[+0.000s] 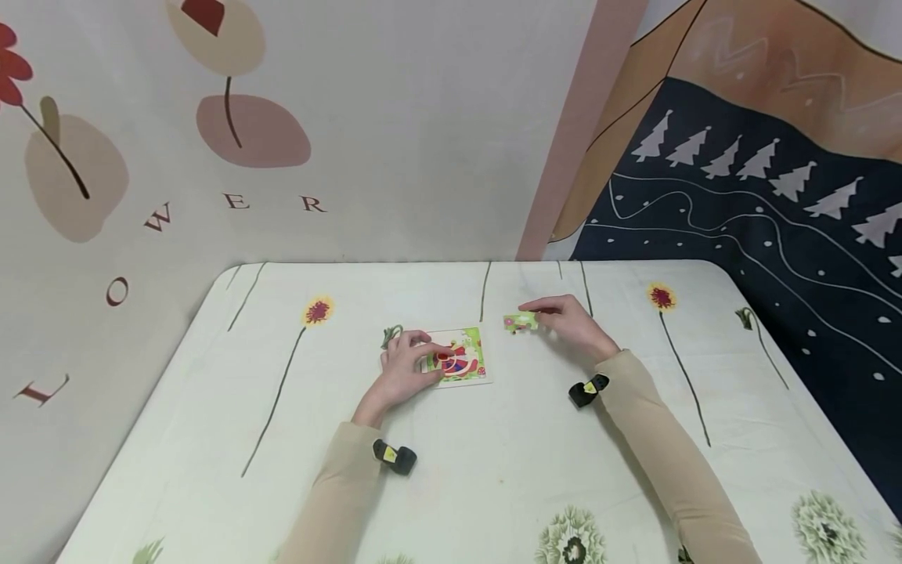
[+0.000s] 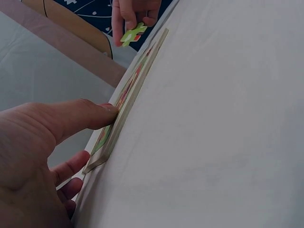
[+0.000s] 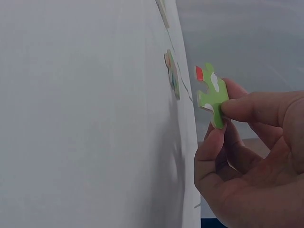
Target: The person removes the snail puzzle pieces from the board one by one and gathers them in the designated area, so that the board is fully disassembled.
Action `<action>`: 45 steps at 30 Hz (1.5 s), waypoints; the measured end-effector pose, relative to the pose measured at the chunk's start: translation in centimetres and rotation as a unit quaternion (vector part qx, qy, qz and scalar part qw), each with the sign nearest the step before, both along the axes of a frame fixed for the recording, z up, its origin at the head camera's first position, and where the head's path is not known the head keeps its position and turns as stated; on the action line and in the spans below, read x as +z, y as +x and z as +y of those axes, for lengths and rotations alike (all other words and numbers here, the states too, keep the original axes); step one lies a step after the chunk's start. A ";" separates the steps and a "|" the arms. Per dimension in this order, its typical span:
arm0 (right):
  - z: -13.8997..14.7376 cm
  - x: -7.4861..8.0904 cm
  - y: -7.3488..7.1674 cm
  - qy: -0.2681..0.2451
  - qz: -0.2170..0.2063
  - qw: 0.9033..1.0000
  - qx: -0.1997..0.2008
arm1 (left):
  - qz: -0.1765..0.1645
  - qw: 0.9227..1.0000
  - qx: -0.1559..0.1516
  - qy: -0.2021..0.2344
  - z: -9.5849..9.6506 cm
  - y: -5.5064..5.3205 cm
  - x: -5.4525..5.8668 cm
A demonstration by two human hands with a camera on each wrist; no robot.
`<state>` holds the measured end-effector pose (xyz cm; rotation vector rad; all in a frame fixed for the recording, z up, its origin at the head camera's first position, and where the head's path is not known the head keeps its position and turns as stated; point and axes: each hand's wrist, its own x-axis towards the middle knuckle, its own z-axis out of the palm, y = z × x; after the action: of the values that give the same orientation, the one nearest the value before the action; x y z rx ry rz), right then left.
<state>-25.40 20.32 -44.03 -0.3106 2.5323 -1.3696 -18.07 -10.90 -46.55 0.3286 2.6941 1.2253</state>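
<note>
My right hand (image 1: pixel 569 323) pinches a green jigsaw piece (image 3: pixel 217 92) between thumb and fingers, held above the tabletop. White patches and a red corner show on that piece. A second jigsaw piece (image 3: pixel 172 76) lies on the table beyond it in the right wrist view. To the left, a square puzzle board (image 1: pixel 465 356) with a colourful picture and a pale border lies flat. My left hand (image 1: pixel 407 366) rests on its left side, thumb (image 2: pixel 97 115) and forefinger touching the picture. In the left wrist view, the other fingers sit at the board's corner.
A pale cloth printed with flowers covers the table (image 1: pixel 282 509). Behind it hangs a light curtain (image 1: pixel 423 157) with printed shapes and letters, and a dark tree-patterned cloth (image 1: pixel 775 227) at the right. Each wrist bears a small black camera (image 1: pixel 398 458).
</note>
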 end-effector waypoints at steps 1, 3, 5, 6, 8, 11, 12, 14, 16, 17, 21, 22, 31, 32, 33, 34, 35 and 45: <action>0.1 0.0 -0.1 0.001 -0.001 1.000 -0.001 | 0.001 1.000 0.000 -0.001 0.0 0.0 0.0; 0.2 -0.1 -0.2 0.006 0.001 1.000 -0.001 | 0.001 1.000 -0.001 -0.002 0.0 0.0 0.0; 0.3 -0.2 -0.3 0.011 0.003 1.000 0.000 | -0.001 1.000 -0.001 -0.003 0.0 0.0 -0.1; 0.4 -0.3 -0.3 0.012 0.005 1.000 0.000 | -0.002 1.000 -0.002 -0.003 0.0 0.0 -0.1; 0.5 -0.4 -0.4 0.015 0.009 1.000 0.001 | -0.004 1.000 -0.002 -0.002 0.0 0.0 -0.1; 0.8 -0.5 -0.5 0.012 0.007 1.000 -0.001 | -0.004 1.000 -0.001 0.001 0.0 0.0 -0.2; 0.9 -0.6 -0.6 0.011 0.005 1.000 -0.001 | -0.003 1.000 0.000 0.001 0.0 0.0 -0.2; 1.0 -0.6 -0.6 0.013 -0.001 1.000 -0.003 | -0.002 1.000 0.000 0.001 0.0 0.1 -0.2; 1.1 -0.7 -0.7 0.016 -0.009 1.000 -0.004 | -0.001 1.000 -0.001 0.002 0.0 0.1 -0.1; 1.2 -0.8 -0.8 0.019 -0.014 1.000 -0.006 | -0.001 1.000 -0.002 0.002 0.0 0.1 -0.1; 1.2 -0.9 -1.1 0.030 -0.021 0.999 -0.003 | -0.001 1.000 -0.002 0.004 0.0 0.1 0.0; 1.1 -0.9 -1.1 0.032 -0.020 0.999 -0.002 | -0.001 1.000 -0.002 0.004 0.0 0.1 0.0; 0.9 -0.9 -1.3 0.044 -0.015 0.999 -0.004 | 0.000 1.000 0.000 0.001 0.0 0.1 -0.1; 0.9 -0.9 -1.4 0.046 -0.015 0.999 -0.004 | 0.000 1.000 0.001 0.001 0.0 0.1 -0.1; 0.9 -0.9 -1.4 0.047 -0.015 0.999 -0.004 | 0.000 1.000 0.001 0.001 0.0 0.1 -0.1; 0.8 -1.0 -1.4 0.048 -0.016 0.999 -0.004 | -0.001 1.000 0.002 0.000 0.0 0.1 -0.2; 0.8 -1.0 -1.4 0.049 -0.016 0.999 -0.004 | -0.001 1.000 0.002 0.000 0.0 0.0 -0.2; 0.8 -1.2 -1.5 0.063 -0.020 0.998 -0.009 | 0.000 1.000 0.000 -0.001 0.0 0.0 0.0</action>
<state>-26.94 21.16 -45.26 -0.2334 2.5796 -1.2038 -18.06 -10.87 -46.54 0.3276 2.6946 1.2236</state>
